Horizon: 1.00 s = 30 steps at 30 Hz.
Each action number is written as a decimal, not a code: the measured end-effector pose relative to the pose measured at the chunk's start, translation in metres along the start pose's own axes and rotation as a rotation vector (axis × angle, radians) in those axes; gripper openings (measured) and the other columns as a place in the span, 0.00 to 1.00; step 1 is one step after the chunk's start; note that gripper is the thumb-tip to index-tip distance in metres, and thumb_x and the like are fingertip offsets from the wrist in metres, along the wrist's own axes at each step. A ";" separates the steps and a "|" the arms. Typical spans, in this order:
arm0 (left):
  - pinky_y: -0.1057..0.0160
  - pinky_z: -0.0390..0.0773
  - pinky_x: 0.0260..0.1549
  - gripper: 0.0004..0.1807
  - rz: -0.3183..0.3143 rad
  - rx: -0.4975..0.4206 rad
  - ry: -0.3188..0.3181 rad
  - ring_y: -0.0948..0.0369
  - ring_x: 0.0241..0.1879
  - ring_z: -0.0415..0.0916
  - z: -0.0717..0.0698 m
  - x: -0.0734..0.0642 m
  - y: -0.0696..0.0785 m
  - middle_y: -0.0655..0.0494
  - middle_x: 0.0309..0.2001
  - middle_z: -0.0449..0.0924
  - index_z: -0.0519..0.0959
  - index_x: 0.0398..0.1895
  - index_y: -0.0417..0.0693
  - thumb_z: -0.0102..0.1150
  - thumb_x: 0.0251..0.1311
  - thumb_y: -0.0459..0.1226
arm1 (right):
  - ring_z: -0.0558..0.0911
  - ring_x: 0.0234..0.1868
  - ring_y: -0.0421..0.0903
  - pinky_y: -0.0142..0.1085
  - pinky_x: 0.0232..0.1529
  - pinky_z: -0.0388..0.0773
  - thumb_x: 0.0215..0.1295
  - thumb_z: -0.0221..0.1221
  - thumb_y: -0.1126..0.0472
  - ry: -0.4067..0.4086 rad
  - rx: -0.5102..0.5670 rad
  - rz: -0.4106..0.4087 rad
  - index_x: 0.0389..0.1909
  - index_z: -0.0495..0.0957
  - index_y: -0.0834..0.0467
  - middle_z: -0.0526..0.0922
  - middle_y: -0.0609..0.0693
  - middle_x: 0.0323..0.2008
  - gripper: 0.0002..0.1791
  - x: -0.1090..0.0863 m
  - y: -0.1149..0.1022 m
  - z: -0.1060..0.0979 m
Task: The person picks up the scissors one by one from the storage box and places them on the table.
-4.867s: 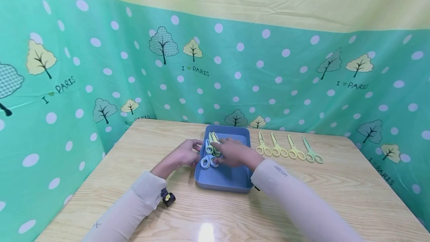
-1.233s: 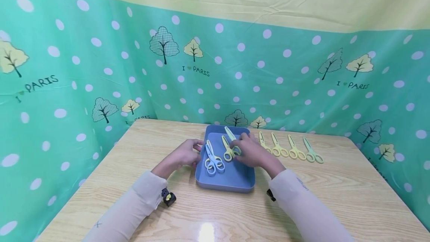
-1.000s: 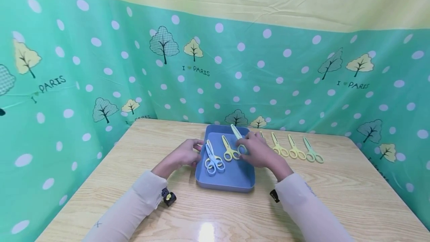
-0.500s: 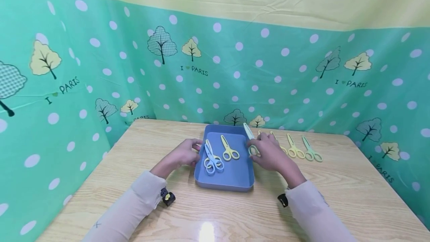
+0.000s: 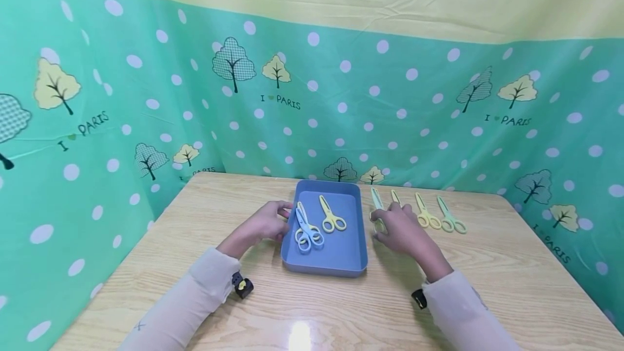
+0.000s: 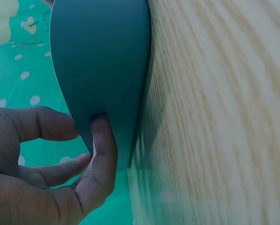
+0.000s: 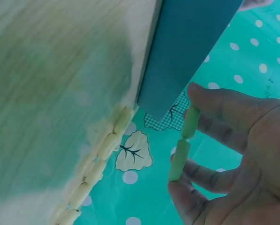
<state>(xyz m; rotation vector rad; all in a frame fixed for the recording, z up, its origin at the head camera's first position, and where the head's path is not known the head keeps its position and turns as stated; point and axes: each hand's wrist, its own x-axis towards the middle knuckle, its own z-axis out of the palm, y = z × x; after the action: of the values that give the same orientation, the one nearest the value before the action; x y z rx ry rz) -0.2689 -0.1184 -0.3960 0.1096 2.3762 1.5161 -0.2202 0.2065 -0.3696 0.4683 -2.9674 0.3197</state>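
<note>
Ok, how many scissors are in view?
7 show: in the tray, a lone yellow, a blue and a yellow beneath it; in the right hand, a pale green; on the table, a half-hidden yellow, another yellow, a green. The hand may hide more.

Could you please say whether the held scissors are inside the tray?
Out: the right hand holds the green scissors right of the tray.
</note>
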 end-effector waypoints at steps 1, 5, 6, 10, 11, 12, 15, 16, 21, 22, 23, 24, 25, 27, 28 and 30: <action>0.57 0.86 0.28 0.42 0.000 0.000 -0.001 0.51 0.39 0.80 0.000 0.000 0.000 0.40 0.57 0.72 0.66 0.74 0.38 0.55 0.48 0.19 | 0.73 0.42 0.60 0.50 0.40 0.74 0.58 0.72 0.57 -0.008 0.003 0.009 0.52 0.85 0.56 0.81 0.62 0.46 0.20 -0.001 0.001 0.000; 0.57 0.85 0.28 0.43 -0.002 0.001 0.002 0.51 0.39 0.80 0.000 0.000 -0.001 0.39 0.57 0.72 0.66 0.74 0.38 0.55 0.48 0.19 | 0.75 0.42 0.60 0.50 0.38 0.77 0.57 0.72 0.58 -0.044 0.023 0.031 0.51 0.85 0.56 0.81 0.62 0.46 0.20 -0.004 0.004 0.003; 0.57 0.85 0.28 0.42 -0.002 0.000 0.004 0.51 0.38 0.80 0.000 0.000 -0.001 0.39 0.57 0.72 0.66 0.74 0.38 0.56 0.48 0.19 | 0.75 0.42 0.60 0.50 0.38 0.77 0.56 0.73 0.59 -0.052 0.028 0.034 0.50 0.85 0.56 0.82 0.61 0.46 0.20 -0.005 0.004 0.004; 0.57 0.86 0.29 0.42 -0.004 0.002 0.008 0.51 0.39 0.80 0.000 0.000 -0.001 0.39 0.58 0.72 0.66 0.74 0.38 0.56 0.48 0.19 | 0.77 0.44 0.58 0.52 0.44 0.77 0.55 0.73 0.60 -0.086 0.039 0.025 0.48 0.86 0.57 0.84 0.57 0.45 0.18 -0.008 0.004 0.007; 0.57 0.86 0.29 0.42 -0.004 0.001 0.008 0.51 0.40 0.80 0.000 -0.001 -0.001 0.39 0.58 0.72 0.66 0.74 0.38 0.56 0.48 0.19 | 0.77 0.45 0.58 0.53 0.45 0.77 0.55 0.74 0.60 -0.096 0.038 0.025 0.47 0.86 0.57 0.84 0.57 0.45 0.18 -0.009 0.003 0.008; 0.57 0.86 0.29 0.42 -0.003 0.002 0.008 0.51 0.40 0.80 -0.001 -0.001 -0.001 0.39 0.58 0.72 0.66 0.74 0.38 0.55 0.48 0.19 | 0.78 0.46 0.58 0.55 0.48 0.76 0.55 0.74 0.60 -0.106 0.037 0.026 0.47 0.86 0.57 0.85 0.56 0.45 0.18 -0.010 0.002 0.009; 0.57 0.86 0.29 0.42 -0.002 0.008 0.009 0.51 0.41 0.80 -0.001 -0.001 0.000 0.39 0.57 0.72 0.66 0.74 0.38 0.55 0.48 0.19 | 0.79 0.47 0.59 0.59 0.50 0.77 0.54 0.74 0.60 -0.135 0.040 0.044 0.45 0.86 0.57 0.86 0.54 0.43 0.17 -0.012 0.000 0.010; 0.57 0.86 0.29 0.42 -0.002 0.010 0.010 0.51 0.41 0.80 -0.001 0.000 0.000 0.39 0.57 0.72 0.66 0.74 0.38 0.55 0.48 0.19 | 0.80 0.48 0.58 0.59 0.50 0.78 0.53 0.74 0.60 -0.142 0.040 0.049 0.44 0.86 0.56 0.86 0.52 0.42 0.16 -0.013 -0.001 0.011; 0.58 0.86 0.30 0.42 -0.004 0.022 0.014 0.51 0.41 0.80 0.000 -0.001 0.001 0.40 0.57 0.72 0.66 0.74 0.38 0.55 0.49 0.19 | 0.81 0.43 0.54 0.57 0.49 0.78 0.52 0.74 0.61 -0.182 0.039 0.072 0.41 0.86 0.55 0.85 0.48 0.36 0.14 -0.017 -0.002 0.015; 0.58 0.86 0.30 0.42 -0.005 0.023 0.013 0.51 0.41 0.80 0.001 -0.001 0.001 0.40 0.57 0.72 0.66 0.74 0.38 0.55 0.49 0.19 | 0.81 0.41 0.53 0.56 0.48 0.78 0.52 0.74 0.61 -0.188 0.038 0.073 0.41 0.86 0.55 0.85 0.48 0.36 0.14 -0.017 -0.001 0.016; 0.58 0.86 0.30 0.42 -0.006 0.024 0.014 0.52 0.41 0.80 0.001 -0.001 0.001 0.40 0.58 0.72 0.66 0.74 0.38 0.55 0.49 0.19 | 0.81 0.40 0.53 0.56 0.48 0.78 0.52 0.74 0.61 -0.191 0.035 0.070 0.40 0.86 0.55 0.85 0.48 0.36 0.14 -0.018 -0.001 0.016; 0.58 0.86 0.30 0.42 -0.006 0.024 0.014 0.52 0.41 0.80 0.001 -0.001 0.001 0.40 0.58 0.72 0.66 0.74 0.38 0.55 0.49 0.19 | 0.81 0.39 0.52 0.55 0.47 0.78 0.52 0.74 0.61 -0.195 0.034 0.069 0.40 0.86 0.55 0.85 0.47 0.35 0.13 -0.018 -0.001 0.017; 0.57 0.86 0.30 0.42 -0.007 0.024 0.015 0.52 0.41 0.79 0.001 -0.002 0.002 0.40 0.58 0.72 0.66 0.74 0.38 0.55 0.49 0.19 | 0.81 0.38 0.51 0.55 0.46 0.78 0.52 0.74 0.61 -0.198 0.033 0.068 0.40 0.86 0.55 0.85 0.47 0.35 0.13 -0.019 0.000 0.017; 0.57 0.86 0.30 0.42 -0.007 0.022 0.014 0.52 0.40 0.79 0.001 -0.001 0.002 0.40 0.58 0.71 0.66 0.74 0.38 0.54 0.48 0.19 | 0.81 0.37 0.51 0.55 0.46 0.78 0.52 0.74 0.61 -0.204 0.034 0.068 0.40 0.86 0.55 0.85 0.47 0.34 0.14 -0.019 0.000 0.017; 0.57 0.86 0.30 0.42 -0.006 0.022 0.014 0.52 0.40 0.79 0.001 -0.001 0.001 0.40 0.58 0.71 0.66 0.74 0.38 0.54 0.48 0.19 | 0.80 0.37 0.51 0.54 0.45 0.78 0.52 0.75 0.60 -0.209 0.032 0.073 0.40 0.86 0.54 0.84 0.47 0.34 0.13 -0.020 0.000 0.018; 0.57 0.86 0.30 0.43 -0.005 0.020 0.013 0.52 0.40 0.79 0.001 -0.001 0.001 0.40 0.58 0.71 0.66 0.74 0.38 0.54 0.48 0.19 | 0.80 0.36 0.50 0.53 0.44 0.79 0.52 0.75 0.60 -0.218 0.031 0.079 0.40 0.85 0.54 0.84 0.46 0.34 0.14 -0.021 0.000 0.018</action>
<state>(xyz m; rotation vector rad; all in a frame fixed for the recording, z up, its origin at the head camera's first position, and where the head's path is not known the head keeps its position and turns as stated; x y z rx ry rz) -0.2678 -0.1171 -0.3952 0.0981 2.4004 1.4951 -0.2022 0.2082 -0.3897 0.4143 -3.2040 0.3428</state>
